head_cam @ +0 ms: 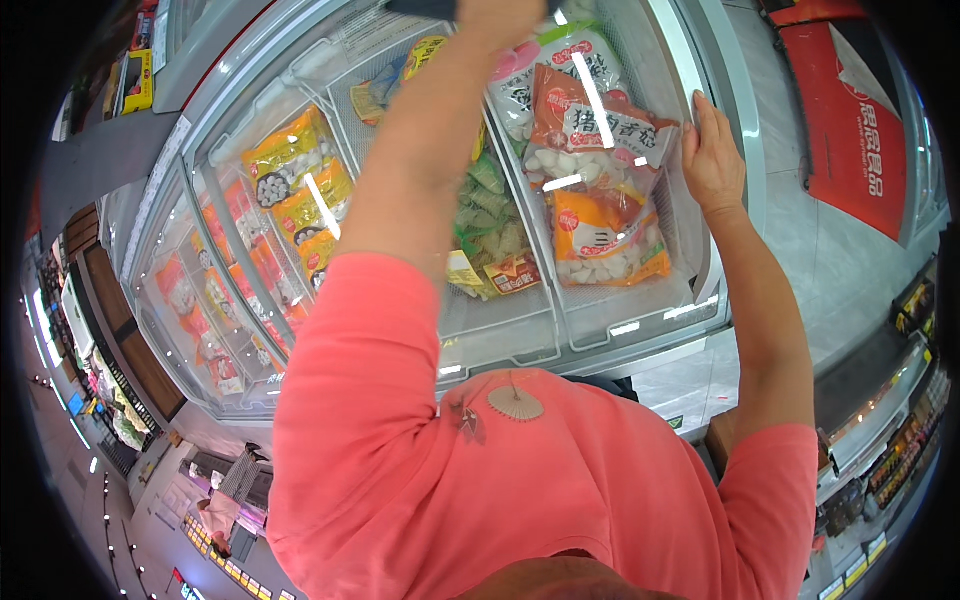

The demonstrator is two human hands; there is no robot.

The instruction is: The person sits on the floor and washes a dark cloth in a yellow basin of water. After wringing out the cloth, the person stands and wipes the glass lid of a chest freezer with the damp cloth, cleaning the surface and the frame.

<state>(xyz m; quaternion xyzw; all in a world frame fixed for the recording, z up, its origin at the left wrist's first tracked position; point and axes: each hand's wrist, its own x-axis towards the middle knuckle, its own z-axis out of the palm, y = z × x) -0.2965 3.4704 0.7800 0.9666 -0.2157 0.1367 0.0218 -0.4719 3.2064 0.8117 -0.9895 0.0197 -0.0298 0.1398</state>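
My left hand (502, 19) is at the top edge of the view, over the glass top of a chest freezer (495, 330). A dark cloth (421, 7) shows on both sides of this hand, which holds it; the fingertips are out of the picture. My right hand (716, 161) rests on the freezer's pale right-hand frame (694, 67), fingers extended and thumb towards the glass. Beneath the glass, left of that hand, lie a red-brown bag of frozen dumplings (577, 124) and an orange bag of frozen food (611, 240). My left forearm hides part of the middle compartment.
Wire dividers (517, 202) split the freezer. Green-wrapped packs (487, 202) and yellow bags (300, 180) lie in other compartments. A red printed panel (844, 127) stands across the tiled floor (780, 262) at right. Another person (217, 517) is far off at lower left.
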